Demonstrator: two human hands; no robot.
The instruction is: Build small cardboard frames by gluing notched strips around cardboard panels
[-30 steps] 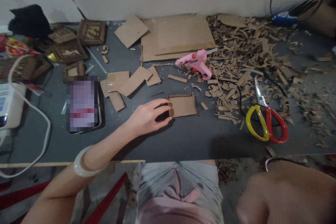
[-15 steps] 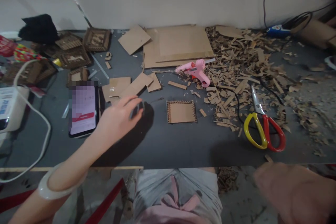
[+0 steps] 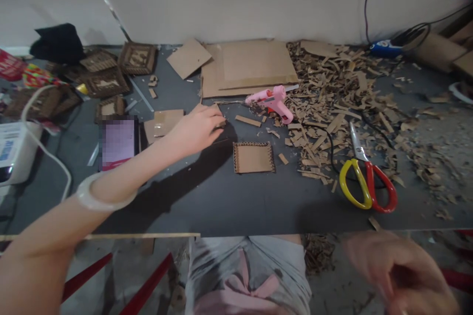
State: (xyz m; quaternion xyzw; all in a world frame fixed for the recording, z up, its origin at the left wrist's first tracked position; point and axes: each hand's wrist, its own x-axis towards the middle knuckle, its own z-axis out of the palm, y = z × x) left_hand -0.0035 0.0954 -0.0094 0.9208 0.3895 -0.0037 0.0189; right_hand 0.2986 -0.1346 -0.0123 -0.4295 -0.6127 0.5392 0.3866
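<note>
Cardboard offcuts [image 3: 162, 125] lie on the dark worktop [image 3: 258, 211] just beneath the left hand [image 3: 195, 128], its fingers [image 3: 218, 120] bunched together (touching a piece or pinching something tiny, I cannot tell which). The right hand [image 3: 399, 270] is blurred past the near edge, fingers curled, and it is unclear whether they hold anything. Right of the left hand sits a cardboard square [image 3: 253, 157] with a corrugated rim — farther off, a pink glue gun [image 3: 271, 101].

Left hand [image 3: 195, 130], bangled, just beside cardboard offcuts [image 3: 164, 125]; right hand [image 3: 397, 270], blurred, below table edge. Also on dark tabletop [image 3: 295, 211]: 1 pink glue gun [image 3: 271, 103], 1 pair yellow-and-red scissors [image 3: 365, 182], 1 cardboard square [image 3: 253, 157].
</note>
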